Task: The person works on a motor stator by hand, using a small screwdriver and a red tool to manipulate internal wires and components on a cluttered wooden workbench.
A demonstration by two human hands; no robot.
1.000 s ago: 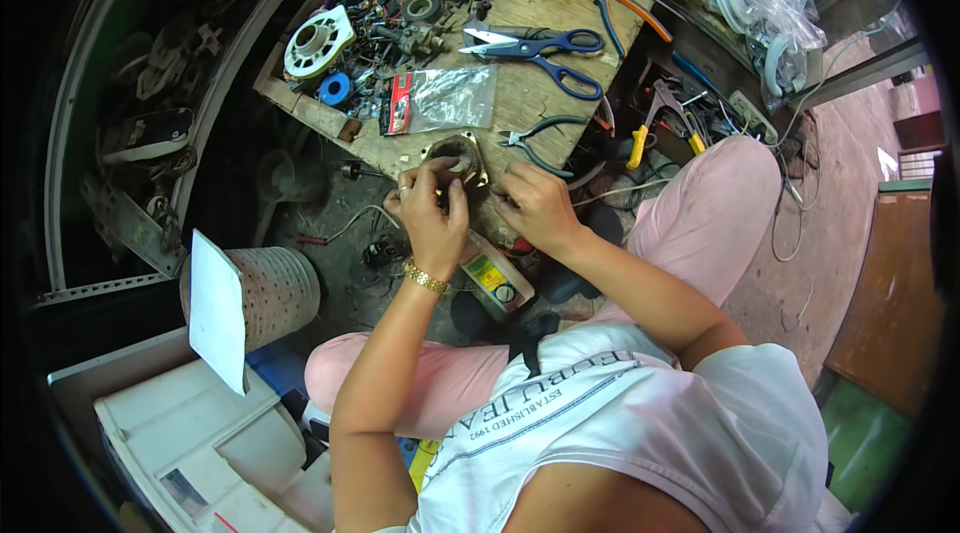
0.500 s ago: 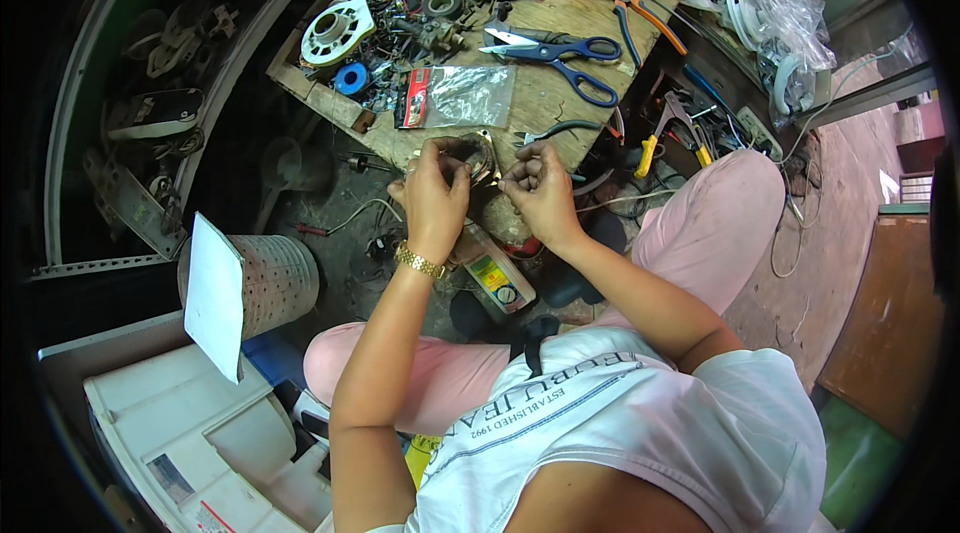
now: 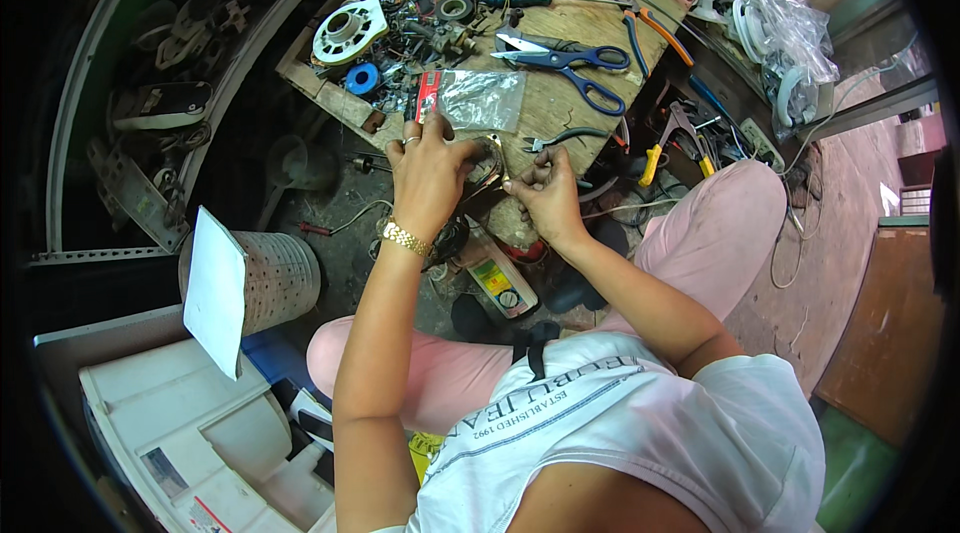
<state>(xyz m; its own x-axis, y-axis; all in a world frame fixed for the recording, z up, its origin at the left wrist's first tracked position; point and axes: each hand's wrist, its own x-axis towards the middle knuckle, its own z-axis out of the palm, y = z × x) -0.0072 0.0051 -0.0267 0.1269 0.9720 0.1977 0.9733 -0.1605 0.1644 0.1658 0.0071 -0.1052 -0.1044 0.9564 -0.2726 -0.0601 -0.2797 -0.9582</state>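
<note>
My left hand (image 3: 428, 178) is closed on a dark round metal part with a bright flange (image 3: 489, 161) at the bench's front edge, its index finger raised toward a clear plastic bag (image 3: 480, 98). My right hand (image 3: 543, 191) grips that part's right side with thumb and curled fingers. Much of the part is hidden by my hands. Diagonal cutters (image 3: 565, 136) lie just beyond my right hand, and blue scissors (image 3: 580, 63) farther up the bench. Below the hands a grey-and-yellow multimeter (image 3: 495, 278) rests near my knees.
The wooden bench (image 3: 610, 23) carries small parts, screwdrivers and pliers (image 3: 660, 28). A white plastic ring (image 3: 345, 31) and blue spool (image 3: 362, 77) sit left, bagged white parts (image 3: 780, 43) right. A perforated cylinder (image 3: 282, 275), white plastic bins (image 3: 160, 403) and cables surround my legs.
My left hand has moved up and left, with fingers rising toward the bag. My right hand has shifted slightly right and down. The view has shifted slightly.
</note>
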